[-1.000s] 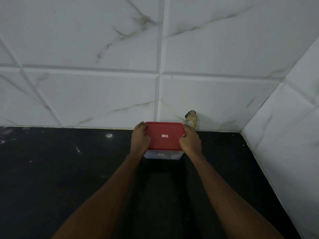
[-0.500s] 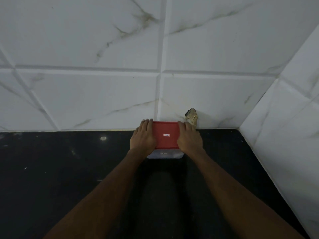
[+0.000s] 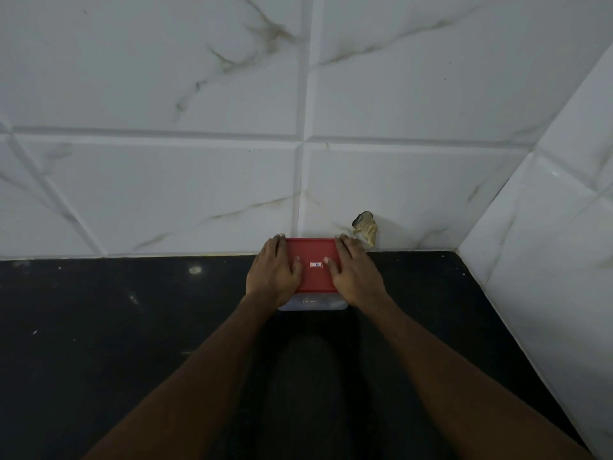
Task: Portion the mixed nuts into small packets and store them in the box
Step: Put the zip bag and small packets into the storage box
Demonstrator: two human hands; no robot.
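Observation:
A small clear plastic box (image 3: pixel 311 305) with a red lid (image 3: pixel 313 254) stands on the black counter, pushed up against the back wall. Both of my hands lie on top of the lid. My left hand (image 3: pixel 273 272) covers the lid's left part and my right hand (image 3: pixel 356 273) covers its right part. The fingers stretch to the lid's far edge and both thumbs rest near the small white label in the middle. Whatever is inside the box is hidden. I see no nuts or packets.
The black counter (image 3: pixel 132 327) runs left and toward me. White marble-look tiles form the back wall (image 3: pixel 166 194) and a side wall (image 3: pixel 547 277) closing the corner on the right. A broken patch in the tile (image 3: pixel 366 227) sits just right of the box.
My hands went from gripping the box's sides to lying flat on the lid, sliding inward. The box has moved back against the wall.

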